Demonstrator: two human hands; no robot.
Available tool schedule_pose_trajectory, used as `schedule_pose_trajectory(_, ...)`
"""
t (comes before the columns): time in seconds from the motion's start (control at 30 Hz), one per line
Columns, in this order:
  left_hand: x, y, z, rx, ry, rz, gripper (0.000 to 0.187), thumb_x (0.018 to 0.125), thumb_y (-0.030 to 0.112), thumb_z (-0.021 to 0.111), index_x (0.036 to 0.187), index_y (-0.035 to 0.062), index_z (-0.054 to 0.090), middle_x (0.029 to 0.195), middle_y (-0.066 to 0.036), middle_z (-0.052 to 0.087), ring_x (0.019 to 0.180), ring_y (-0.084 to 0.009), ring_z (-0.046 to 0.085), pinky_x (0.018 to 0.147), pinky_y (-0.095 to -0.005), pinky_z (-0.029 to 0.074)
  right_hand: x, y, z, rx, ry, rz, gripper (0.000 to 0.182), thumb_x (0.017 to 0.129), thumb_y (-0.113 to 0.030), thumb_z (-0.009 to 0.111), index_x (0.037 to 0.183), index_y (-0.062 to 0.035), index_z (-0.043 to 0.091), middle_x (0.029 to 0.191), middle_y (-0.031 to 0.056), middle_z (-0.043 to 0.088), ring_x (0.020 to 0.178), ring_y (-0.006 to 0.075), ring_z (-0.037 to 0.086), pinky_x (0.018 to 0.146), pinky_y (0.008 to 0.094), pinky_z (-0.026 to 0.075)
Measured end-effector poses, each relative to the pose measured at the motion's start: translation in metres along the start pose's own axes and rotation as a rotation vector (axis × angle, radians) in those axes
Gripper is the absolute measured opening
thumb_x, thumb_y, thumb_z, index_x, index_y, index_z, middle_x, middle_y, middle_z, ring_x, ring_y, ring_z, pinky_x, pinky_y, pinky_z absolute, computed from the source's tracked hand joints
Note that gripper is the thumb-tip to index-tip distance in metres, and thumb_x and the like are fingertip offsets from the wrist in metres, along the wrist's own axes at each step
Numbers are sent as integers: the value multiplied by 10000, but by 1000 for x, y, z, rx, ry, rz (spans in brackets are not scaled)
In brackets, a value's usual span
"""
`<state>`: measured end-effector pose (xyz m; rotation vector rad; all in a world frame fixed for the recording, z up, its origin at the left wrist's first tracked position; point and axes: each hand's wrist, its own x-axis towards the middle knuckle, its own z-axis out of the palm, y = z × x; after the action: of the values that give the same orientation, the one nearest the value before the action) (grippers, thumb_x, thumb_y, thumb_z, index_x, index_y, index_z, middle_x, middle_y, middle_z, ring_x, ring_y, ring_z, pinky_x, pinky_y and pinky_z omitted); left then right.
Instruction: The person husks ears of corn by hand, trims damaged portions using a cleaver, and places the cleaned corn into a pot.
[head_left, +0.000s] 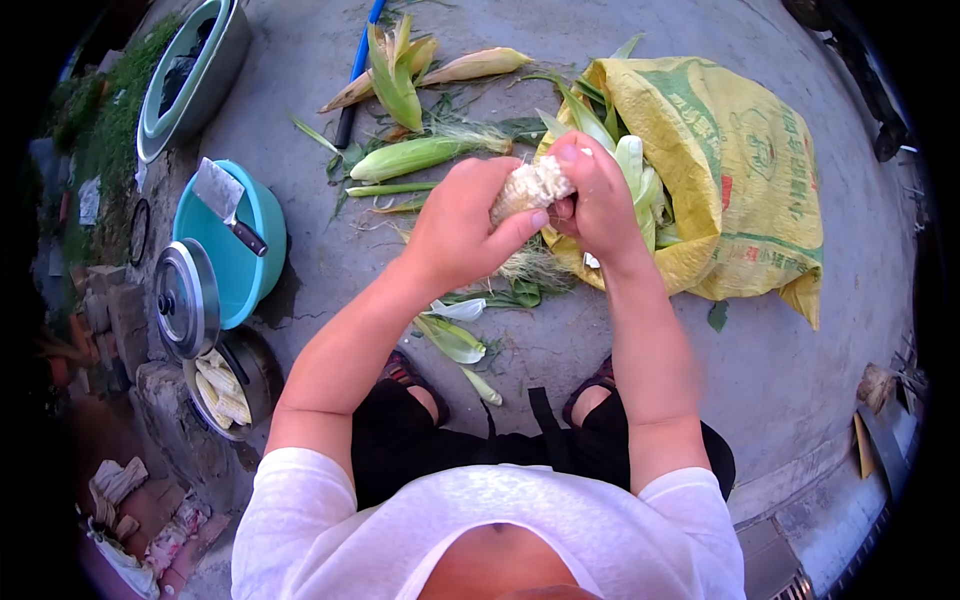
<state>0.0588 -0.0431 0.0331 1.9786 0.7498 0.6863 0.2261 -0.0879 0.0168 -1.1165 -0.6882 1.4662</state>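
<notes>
Between my two hands is a pale, husked ear of corn (532, 187), held above the ground in front of me. My left hand (462, 222) wraps around its left part, thumb laid along the near side. At the other end, my right hand (598, 195) closes on the corn with the fingers curled in. Green husks (645, 185) stick out of the yellow woven sack (765, 190) just right of my right hand. Beyond my left hand, an unhusked ear of corn (415, 157) rests on the concrete among silk and leaves.
At the left, a cleaver (228, 205) lies across a turquoise basin (268, 235). Nearer me stands a pot (255, 365) holding several husked ears, its lid (186, 298) leaning beside it. A larger tub (225, 75) is at the far left. Husk scraps (455, 340) lie by my feet.
</notes>
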Motion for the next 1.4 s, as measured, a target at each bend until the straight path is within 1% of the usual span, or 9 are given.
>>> schedule_pose_trajectory(0.1, 3, -11, 10, -404, 59, -141, 344, 822, 241, 584, 1049, -11, 522, 936, -82, 593, 825, -159, 548, 752, -279, 434, 7, 29, 1, 573, -122, 108, 285, 887, -352, 461, 787, -85, 480, 576, 3, 453, 427, 62, 349, 389, 217, 293)
schedule_pose_trajectory(0.2, 11, -13, 7, -812, 250, -247, 362, 871, 228, 516, 1141, -12, 493, 978, -77, 590, 855, -132, 563, 771, -271, 455, 10, 34, -2, 338, 175, 49, 272, 890, -346, 475, 815, -85, 492, 597, 21, 470, 441, 77, 373, 401, 220, 312)
schedule_pose_trajectory(0.37, 20, -34, -23, -1220, 187, -220, 450, 925, 279, 402, 1266, -14, 383, 1014, -113, 567, 898, -222, 583, 825, -373, 481, 12, 47, -101, -1506, 428, -159, 350, 788, -287, 620, 1081, -107, 551, 917, 131, 575, 851, 300, 591, 742, 377, 480)
schedule_pose_trajectory(0.43, 20, -29, -25, -1530, 107, -197, 470, 945, 297, 314, 1287, -23, 346, 1063, -155, 553, 944, -274, 577, 856, -439, 473, 2, 62, -137, -1609, 410, 135, 418, 762, -226, 644, 1161, -155, 542, 1139, 139, 507, 942, 301, 564, 803, 400, 467)
schedule_pose_trajectory(0.67, 23, -17, -20, -1922, -78, -113, 566, 924, 408, 323, 1288, -25, 348, 1107, -178, 521, 970, -300, 554, 801, -431, 491, 6, 16, -96, -1596, 489, -288, 382, 796, -205, 622, 1156, -100, 551, 1137, 129, 515, 893, 273, 576, 780, 365, 474)
schedule_pose_trajectory(0.77, 22, -6, -20, -1923, -76, -92, 614, 906, 457, 358, 1294, -19, 344, 1079, -163, 517, 979, -280, 522, 777, -416, 492, 4, -15, -52, -926, 326, -266, 206, 873, -183, 550, 1007, -43, 620, 836, 86, 617, 726, 153, 566, 666, 264, 452)
schedule_pose_trajectory(1.0, 18, 19, -26, -1756, -80, -5, 620, 902, 466, 355, 1303, -6, 348, 998, -93, 528, 911, -222, 467, 793, -387, 442, -34, -46, 23, -413, -5, -237, 160, 882, -180, 562, 870, -25, 600, 728, 3, 594, 605, 50, 499, 533, 203, 402)
schedule_pose_trajectory(1.33, 13, 34, -29, -1644, 144, 90, 587, 932, 459, 221, 1206, -20, 421, 902, -147, 617, 772, -240, 591, 709, -337, 483, -51, -34, 65, -440, -185, -299, 486, 575, -230, 837, 891, -44, 518, 752, 2, 537, 540, 53, 470, 473, 188, 391)
schedule_pose_trajectory(1.4, 10, 40, -34, -1314, 286, -144, 643, 895, 478, 279, 1281, -32, 348, 944, -160, 585, 787, -242, 562, 702, -344, 466, -51, -33, 65, -427, -124, -434, 507, 571, -172, 830, 930, -40, 497, 773, 5, 533, 554, 49, 473, 484, 182, 401)
